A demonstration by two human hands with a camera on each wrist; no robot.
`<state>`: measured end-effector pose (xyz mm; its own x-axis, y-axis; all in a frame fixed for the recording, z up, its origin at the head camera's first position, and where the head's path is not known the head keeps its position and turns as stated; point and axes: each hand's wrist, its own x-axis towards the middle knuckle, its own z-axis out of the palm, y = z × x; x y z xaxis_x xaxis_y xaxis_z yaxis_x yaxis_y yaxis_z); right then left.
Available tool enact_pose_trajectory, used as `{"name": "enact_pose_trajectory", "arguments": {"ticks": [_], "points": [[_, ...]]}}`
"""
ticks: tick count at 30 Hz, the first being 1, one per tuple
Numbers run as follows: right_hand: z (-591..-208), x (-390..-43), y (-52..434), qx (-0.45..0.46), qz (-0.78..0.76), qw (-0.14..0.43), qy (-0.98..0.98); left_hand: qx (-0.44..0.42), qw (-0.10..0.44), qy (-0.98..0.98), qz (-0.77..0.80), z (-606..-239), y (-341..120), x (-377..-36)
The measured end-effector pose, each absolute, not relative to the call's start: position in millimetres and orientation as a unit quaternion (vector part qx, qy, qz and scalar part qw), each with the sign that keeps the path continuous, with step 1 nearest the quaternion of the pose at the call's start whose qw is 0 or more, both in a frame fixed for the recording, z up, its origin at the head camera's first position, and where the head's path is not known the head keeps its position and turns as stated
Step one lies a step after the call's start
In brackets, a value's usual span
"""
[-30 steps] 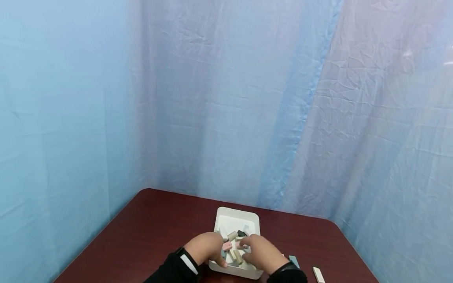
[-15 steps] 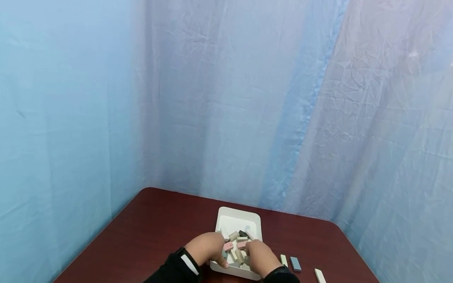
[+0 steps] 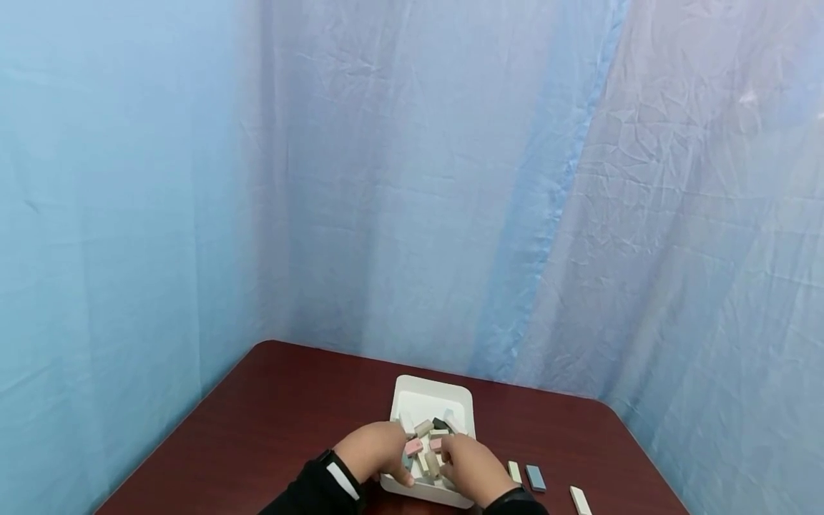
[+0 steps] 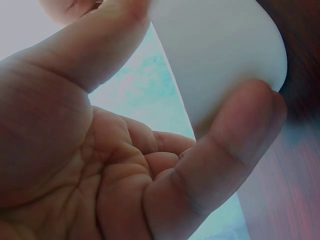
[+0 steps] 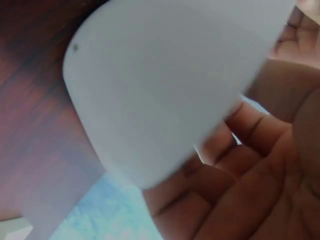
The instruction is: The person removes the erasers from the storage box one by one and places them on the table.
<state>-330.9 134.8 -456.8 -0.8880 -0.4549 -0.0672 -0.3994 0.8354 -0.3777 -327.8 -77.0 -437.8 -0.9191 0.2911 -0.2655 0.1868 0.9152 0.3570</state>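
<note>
A white rectangular tray (image 3: pixel 431 390) stands on the table and holds several small rectangular blocks. Among them lie two pink blocks, one to the left (image 3: pixel 414 448) and another partly behind the right fingers, a black block (image 3: pixel 440 423) and a beige block (image 3: pixel 432 463). My left hand (image 3: pixel 378 450) grips the tray's near left wall; in the left wrist view a finger presses the outer wall (image 4: pixel 210 55). My right hand (image 3: pixel 473 465) reaches over the right wall into the tray, close to the right pink block. In the right wrist view the wall (image 5: pixel 165 90) hides its fingertips, so any hold is unclear.
To the right of the tray, a cream block (image 3: pixel 514 472), a grey-blue block (image 3: pixel 536 478) and a white block (image 3: pixel 581 501) lie apart on the dark red table (image 3: pixel 302 415). Blue curtains (image 3: pixel 412 179) hang behind the table.
My right hand has drawn in a little and its fingers have shifted among the blocks, bringing the cream block on the table into sight. The left hand keeps its place on the tray.
</note>
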Motion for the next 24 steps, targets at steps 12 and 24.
{"name": "enact_pose_trajectory", "arguments": {"ticks": [12, 24], "points": [[-454, -327, 140, -0.29, -0.201, 0.11, 0.929, 0.118, 0.169, 0.964, 0.167, -440, -77, -329], [-446, -336, 156, -0.267, -0.202, 0.035, 0.942, 0.127, 0.159, 0.964, 0.169, -440, -78, -329]]}}
